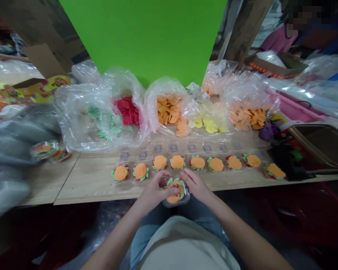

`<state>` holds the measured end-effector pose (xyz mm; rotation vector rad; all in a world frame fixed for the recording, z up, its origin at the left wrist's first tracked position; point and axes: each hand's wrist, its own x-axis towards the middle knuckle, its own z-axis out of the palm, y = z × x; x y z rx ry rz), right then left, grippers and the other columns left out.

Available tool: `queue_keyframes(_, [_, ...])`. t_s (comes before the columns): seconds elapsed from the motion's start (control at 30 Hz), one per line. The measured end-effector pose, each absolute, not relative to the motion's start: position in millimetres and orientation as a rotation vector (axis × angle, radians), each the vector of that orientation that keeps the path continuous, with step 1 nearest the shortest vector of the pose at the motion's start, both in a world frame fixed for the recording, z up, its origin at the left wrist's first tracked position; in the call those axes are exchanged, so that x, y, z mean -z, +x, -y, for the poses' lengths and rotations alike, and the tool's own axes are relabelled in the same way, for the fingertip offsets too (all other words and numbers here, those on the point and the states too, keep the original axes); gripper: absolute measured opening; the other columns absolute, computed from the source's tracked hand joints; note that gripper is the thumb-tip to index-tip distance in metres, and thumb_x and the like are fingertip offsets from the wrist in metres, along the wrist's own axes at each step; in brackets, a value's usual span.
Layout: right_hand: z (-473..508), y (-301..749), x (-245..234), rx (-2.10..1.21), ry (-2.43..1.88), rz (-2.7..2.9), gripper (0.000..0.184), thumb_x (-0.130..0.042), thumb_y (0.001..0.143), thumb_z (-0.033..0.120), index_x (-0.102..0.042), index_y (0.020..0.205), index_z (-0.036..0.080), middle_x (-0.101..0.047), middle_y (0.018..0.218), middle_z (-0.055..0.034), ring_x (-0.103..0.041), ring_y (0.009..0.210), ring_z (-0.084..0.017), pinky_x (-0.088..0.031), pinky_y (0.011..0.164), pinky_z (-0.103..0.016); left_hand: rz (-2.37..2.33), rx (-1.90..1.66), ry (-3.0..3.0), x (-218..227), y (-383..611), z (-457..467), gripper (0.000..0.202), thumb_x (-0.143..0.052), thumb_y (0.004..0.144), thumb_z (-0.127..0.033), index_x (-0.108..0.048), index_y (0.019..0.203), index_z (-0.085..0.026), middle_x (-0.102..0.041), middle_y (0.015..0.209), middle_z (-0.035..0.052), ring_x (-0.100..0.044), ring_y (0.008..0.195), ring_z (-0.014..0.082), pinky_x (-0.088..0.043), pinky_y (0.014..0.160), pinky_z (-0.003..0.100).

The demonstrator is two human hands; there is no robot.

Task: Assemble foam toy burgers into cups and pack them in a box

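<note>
At the table's front edge, my left hand [157, 190] is closed around a clear plastic box [169, 203] with a toy hamburger [174, 197] inside. Its thumb lies over the orange bun, and green frill shows along the far side. My right hand [196, 184] grips the same box from the right, its fingertips at the far corner. Just beyond the hands runs a row of several toy hamburgers in clear boxes, among them one with an orange bun [177, 162] and one at the left end [121, 173]. My palms' undersides are hidden.
Behind the row, clear bags hold green pieces [109, 125], red pieces [128, 110], orange pieces [169, 110] and yellow pieces [211, 123]. A green panel [149, 41] rises behind them. Boxed burgers [46, 149] lie left; a tray [321, 144] lies right. A person in pink [278, 39] is far right.
</note>
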<state>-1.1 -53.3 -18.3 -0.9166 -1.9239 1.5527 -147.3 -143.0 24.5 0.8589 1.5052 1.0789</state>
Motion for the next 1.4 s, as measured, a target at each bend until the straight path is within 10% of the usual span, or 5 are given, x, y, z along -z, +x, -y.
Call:
queue_keyframes(0.5, [62, 4, 46, -1.281, -1.232, 1.745, 0.038, -0.037, 0.086, 0.048, -0.047, 0.066, 0.018, -0.043, 0.054, 0.0033, -0.04, 0.051, -0.01, -0.032, 0.049, -0.021, -1.524, -1.206, 0.846, 1, -129, 138, 0.039, -0.069, 0.064, -0.034, -0.046, 0.092, -0.018, -0.058, 0.081, 0.001, -0.055, 0.073, 0.0138, -0.045, 0.064, 0.024])
queue_keyframes(0.77, [55, 18, 28, -1.91, -0.858, 1.959, 0.036, -0.037, 0.086, 0.048, -0.043, 0.066, 0.019, -0.042, 0.055, 0.0045, -0.042, 0.049, -0.01, -0.033, 0.045, -0.02, -1.423, -1.016, 0.969, -9, -148, 146, 0.041, -0.072, 0.061, -0.032, -0.051, 0.093, -0.018, -0.054, 0.077, -0.0018, -0.05, 0.067, 0.0108, -0.04, 0.06, 0.021])
queue_keyframes(1.4, [94, 31, 42, -1.802, -0.89, 2.343, 0.03, -0.042, 0.085, 0.045, -0.043, 0.071, 0.018, -0.043, 0.065, 0.004, -0.037, 0.06, -0.01, -0.028, 0.053, -0.021, -1.357, -0.963, 0.656, 27, -150, 197, 0.024, -0.062, 0.071, -0.035, -0.067, 0.081, -0.014, -0.061, 0.074, 0.003, -0.046, 0.062, 0.0106, -0.032, 0.054, 0.02])
